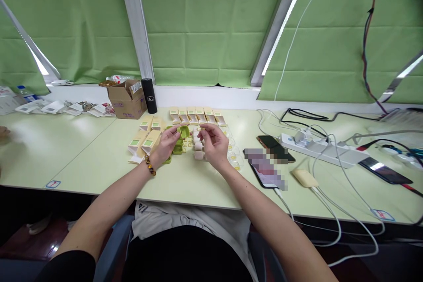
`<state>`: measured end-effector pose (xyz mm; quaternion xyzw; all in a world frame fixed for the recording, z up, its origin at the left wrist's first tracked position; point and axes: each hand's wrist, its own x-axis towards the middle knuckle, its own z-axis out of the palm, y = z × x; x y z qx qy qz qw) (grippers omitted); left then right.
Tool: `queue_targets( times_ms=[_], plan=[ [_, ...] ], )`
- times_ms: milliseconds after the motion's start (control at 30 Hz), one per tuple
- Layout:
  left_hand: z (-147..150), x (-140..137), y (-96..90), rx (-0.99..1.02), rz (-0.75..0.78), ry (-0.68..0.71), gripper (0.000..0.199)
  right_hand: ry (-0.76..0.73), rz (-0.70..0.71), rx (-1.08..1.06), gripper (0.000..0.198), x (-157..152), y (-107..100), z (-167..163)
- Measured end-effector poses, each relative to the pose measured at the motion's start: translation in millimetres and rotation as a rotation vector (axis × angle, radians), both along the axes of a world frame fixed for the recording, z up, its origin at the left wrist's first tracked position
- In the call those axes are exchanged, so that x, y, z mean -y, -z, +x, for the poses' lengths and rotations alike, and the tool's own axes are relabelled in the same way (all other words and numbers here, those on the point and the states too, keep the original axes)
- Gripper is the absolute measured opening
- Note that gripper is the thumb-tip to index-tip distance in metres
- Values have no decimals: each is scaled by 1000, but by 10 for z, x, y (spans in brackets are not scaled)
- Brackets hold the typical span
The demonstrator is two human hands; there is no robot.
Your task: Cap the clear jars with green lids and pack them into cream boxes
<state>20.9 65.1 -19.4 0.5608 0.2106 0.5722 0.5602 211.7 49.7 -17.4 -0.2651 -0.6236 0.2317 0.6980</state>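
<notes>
My left hand (166, 144), with a beaded bracelet at its wrist, grips a small open green case (184, 131) between thumb and fingers, its hollow side up. Close on its right, my right hand (215, 144) pinches a small yellowish piece (200, 129) too small to name. More green cases (177, 149) lie under and beside my left hand, with tiny yellow pieces near them. Short pale pink blocks (198, 155) stand in a column by my right hand, partly hidden by it. Clear plastic domes (235, 157), some with yellow inside, lie beyond the right wrist.
Cream cartons (148, 142) stand at left, with another row (194, 116) behind. Phones (264, 169), a yellow charger (305, 178) and a power strip (325, 150) with tangled cables occupy the right. A cardboard box (127, 100) and black bottle (149, 96) stand at the back. Another person's hand (4, 132) shows far left.
</notes>
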Motion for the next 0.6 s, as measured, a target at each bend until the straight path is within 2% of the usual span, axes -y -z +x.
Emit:
queue_targets(
  times_ms=[133, 233, 500, 600],
  plan=[
    [2, 32, -25, -11, 6, 45, 53, -61, -59, -34, 18, -8, 1, 1],
    [-5, 32, -17, -24, 19, 42, 52, -63, -45, -7, 16, 5, 9, 0],
    [-12, 16, 8, -80, 64, 22, 55, 181, 290, 320, 11, 49, -31, 25],
    [-12, 43, -10, -114, 83, 9, 54, 279, 376, 444, 10, 24, -23, 42]
  ],
)
